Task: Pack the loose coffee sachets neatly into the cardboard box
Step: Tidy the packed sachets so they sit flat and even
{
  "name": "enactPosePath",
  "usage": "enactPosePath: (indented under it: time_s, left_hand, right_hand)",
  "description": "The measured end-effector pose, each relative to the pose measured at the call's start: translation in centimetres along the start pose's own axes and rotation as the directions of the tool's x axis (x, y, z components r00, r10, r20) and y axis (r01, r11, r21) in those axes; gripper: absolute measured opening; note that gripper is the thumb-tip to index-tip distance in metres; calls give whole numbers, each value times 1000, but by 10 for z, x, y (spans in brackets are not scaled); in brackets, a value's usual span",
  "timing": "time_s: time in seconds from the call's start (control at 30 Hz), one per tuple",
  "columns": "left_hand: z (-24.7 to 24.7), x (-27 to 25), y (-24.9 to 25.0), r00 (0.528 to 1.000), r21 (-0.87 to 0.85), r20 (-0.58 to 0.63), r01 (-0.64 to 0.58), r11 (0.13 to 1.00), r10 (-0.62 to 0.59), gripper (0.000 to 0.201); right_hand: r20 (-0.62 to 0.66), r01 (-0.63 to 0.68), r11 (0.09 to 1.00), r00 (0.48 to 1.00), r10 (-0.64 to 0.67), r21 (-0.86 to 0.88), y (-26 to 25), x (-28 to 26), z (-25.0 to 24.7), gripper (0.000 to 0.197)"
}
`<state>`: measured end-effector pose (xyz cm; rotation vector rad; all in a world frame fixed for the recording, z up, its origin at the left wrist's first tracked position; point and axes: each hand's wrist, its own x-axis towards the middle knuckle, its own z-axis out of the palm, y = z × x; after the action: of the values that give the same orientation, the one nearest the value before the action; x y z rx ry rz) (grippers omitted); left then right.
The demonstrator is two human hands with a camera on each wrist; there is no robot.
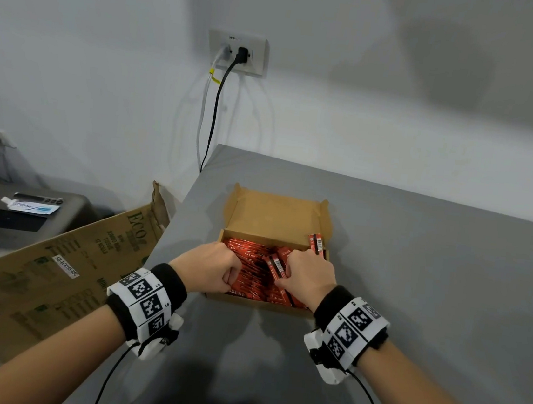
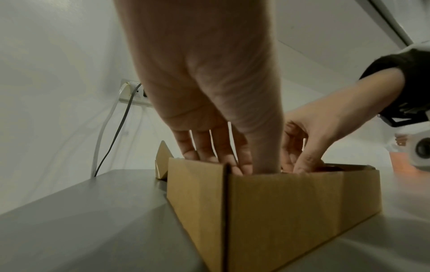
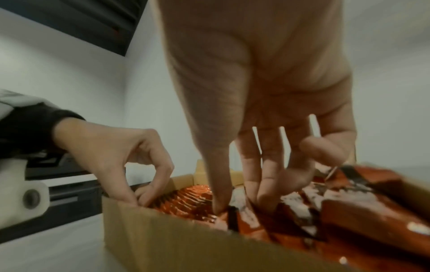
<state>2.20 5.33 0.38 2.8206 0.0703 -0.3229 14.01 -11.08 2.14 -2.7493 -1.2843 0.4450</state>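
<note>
Your open brown cardboard box (image 1: pixel 276 218) sits near the table's (image 1: pixel 415 285) far-left corner, lid flap folded back toward the wall. The red foil coffee sachets (image 1: pixel 252 266) are all inside it; none show loose on the table. Left part: a tidy row standing on edge. Right part: a jumble, some tilted, two (image 1: pixel 317 243) poking up at the box's far-right corner.

Your left hand (image 1: pixel 214 267) has fingers curled down into the box's near-left corner, on the sachets there; whether it pinches one, cannot tell. Your right hand (image 1: pixel 308 278) has fingers spread and dipped among the tilted sachets, thumb against one; a true grip isn't visible.

Handling, my guess: sachets are light, thin, slick foil, bendy but crushable. Take them by the long flat faces in small bunches, not by the crimped ends.

Count: one box, two hands. Sachets: dozens, too overlapped and blurred to count exactly.
</note>
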Motion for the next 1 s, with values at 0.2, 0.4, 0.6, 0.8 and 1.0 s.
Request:
enactPosePath:
  time_s: [0.2,0.4,0.6,0.8,1.0]
  left_hand:
    - [-1,2,0,1000,62,22,-12,998,11,6]
    - [3,4,-1,1000,44,21,-15,999,14,7]
    - [3,2,-1,999,61,-27,-34,998,36,9]
    - [1,1,-3,999,6,-28,-36,999,36,10]
    - [4,2,-7,995,-46,-70,-77,996,74,6]
  right_hand:
    - [37,16,973,999,-25,229,13,4,-4,15]
    - [-40,163,856,985,-165,491,7,-2,-4,28]
    - [-45,260,739,954,-297,622,-8,-11,10,15]
    - [-5,253,762,950,-311,596,-2,-6,11,51]
    - [-63,255,730,958,-280,634,5,-5,12,53]
